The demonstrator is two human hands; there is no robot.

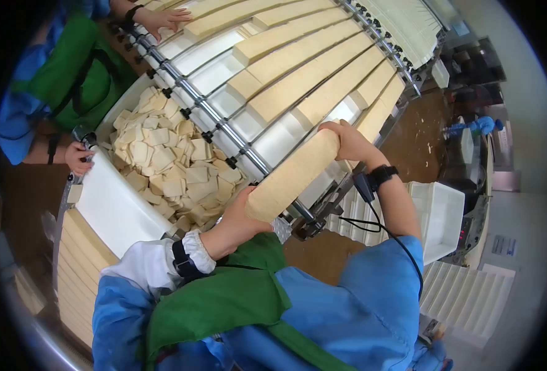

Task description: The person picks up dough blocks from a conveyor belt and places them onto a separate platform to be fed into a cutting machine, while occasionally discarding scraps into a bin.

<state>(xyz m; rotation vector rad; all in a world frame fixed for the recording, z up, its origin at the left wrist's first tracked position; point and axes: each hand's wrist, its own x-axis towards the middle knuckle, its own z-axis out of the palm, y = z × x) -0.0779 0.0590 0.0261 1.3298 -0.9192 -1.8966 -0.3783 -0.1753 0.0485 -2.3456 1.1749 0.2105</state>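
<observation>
A long pale block (295, 176) is held at both ends, tilted up toward the right, over the metal rail at the near end of the conveyor. My left hand (239, 222) is wrapped round its lower left end. At its upper right end, my right hand (350, 142) grips the block with the fingers partly hidden behind it. Beyond the rail, more long pale blocks (316, 74) lie in lanes on the white conveyor (273, 145). Left of my left hand, a white tub (115, 201) holds a heap of thin pale pieces (168, 161).
A co-worker's hand (162, 21) is over the conveyor's far left lanes, and the other hand (78, 159) rests at the tub's edge. Packed long blocks (78, 266) lie at lower left. A white bin (443, 216) and ribbed trays (465, 297) stand at right.
</observation>
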